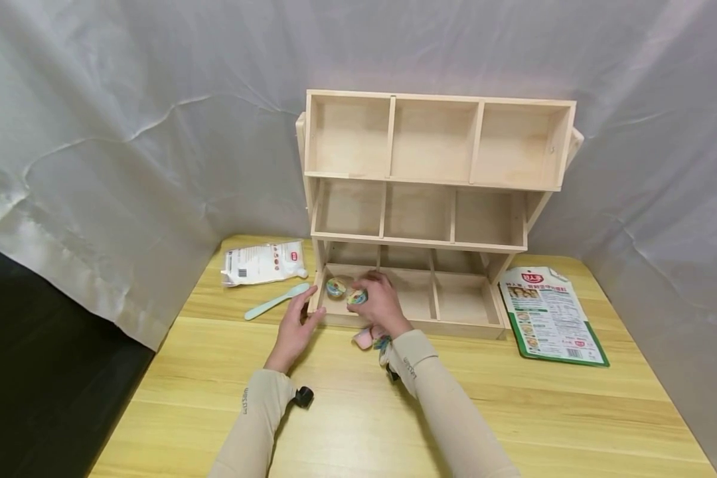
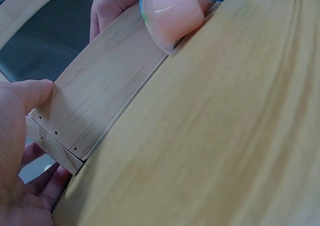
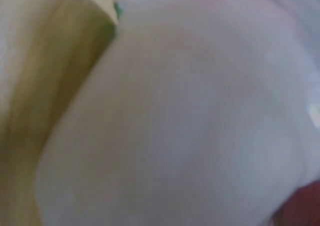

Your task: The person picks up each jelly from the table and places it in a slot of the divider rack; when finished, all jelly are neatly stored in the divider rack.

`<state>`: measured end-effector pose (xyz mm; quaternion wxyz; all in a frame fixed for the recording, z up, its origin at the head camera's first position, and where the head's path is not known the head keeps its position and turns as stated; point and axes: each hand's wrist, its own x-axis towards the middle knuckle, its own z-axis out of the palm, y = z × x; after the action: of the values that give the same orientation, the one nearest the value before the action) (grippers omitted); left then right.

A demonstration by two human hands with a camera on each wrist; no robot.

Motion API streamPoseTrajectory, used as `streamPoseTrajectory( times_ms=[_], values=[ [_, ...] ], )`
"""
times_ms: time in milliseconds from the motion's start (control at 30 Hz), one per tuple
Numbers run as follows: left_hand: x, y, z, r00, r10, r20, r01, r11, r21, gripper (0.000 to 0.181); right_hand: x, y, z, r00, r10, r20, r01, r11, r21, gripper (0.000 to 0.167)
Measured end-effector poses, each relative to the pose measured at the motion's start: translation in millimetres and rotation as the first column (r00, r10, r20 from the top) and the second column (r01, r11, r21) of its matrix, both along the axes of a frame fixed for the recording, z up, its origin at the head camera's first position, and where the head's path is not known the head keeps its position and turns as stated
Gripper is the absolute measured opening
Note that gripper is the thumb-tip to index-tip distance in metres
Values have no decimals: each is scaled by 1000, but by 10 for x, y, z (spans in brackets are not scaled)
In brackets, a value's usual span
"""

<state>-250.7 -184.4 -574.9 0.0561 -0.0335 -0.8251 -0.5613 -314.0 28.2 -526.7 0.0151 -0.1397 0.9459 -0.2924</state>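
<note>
While one jelly cup point(image 1: 336, 287) sits in the 7 o'clock compartment of the wooden rack point(image 1: 418, 211), the right hand point(image 1: 382, 304) has its grip closed on a second cup point(image 1: 356, 299) at the first's 4 o'clock. Left hand point(image 1: 293, 335) holds the rack's 7 o'clock corner. Looks early: one in, one apparently not yet released, at least two loose cups point(image 1: 362, 339) left on the desk point(image 1: 334, 398), right hand's 7 o'clock.

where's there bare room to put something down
Bare table lies between left sleeve and right sleeve, and right of these, in front of the green-edged packet. The wooden rack is crowded at its bottom-left compartment: two cups, the right hand in it, the left hand at its corner. More cups lie in front.
</note>
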Motion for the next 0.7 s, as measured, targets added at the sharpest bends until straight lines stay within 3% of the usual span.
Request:
streamPoseTrajectory(
  times_ms=[533,700],
  values=[
    [-4,3,-12,1000,6,-11,-6,1000,-9,59,-16,21,-38,998,22,-53,-23,1000,-13,52],
    [-2,1,-7,1000,7,0,-7,1000,-9,59,-2,44,-27,996,44,-73,-49,997,-61,54]
  ],
)
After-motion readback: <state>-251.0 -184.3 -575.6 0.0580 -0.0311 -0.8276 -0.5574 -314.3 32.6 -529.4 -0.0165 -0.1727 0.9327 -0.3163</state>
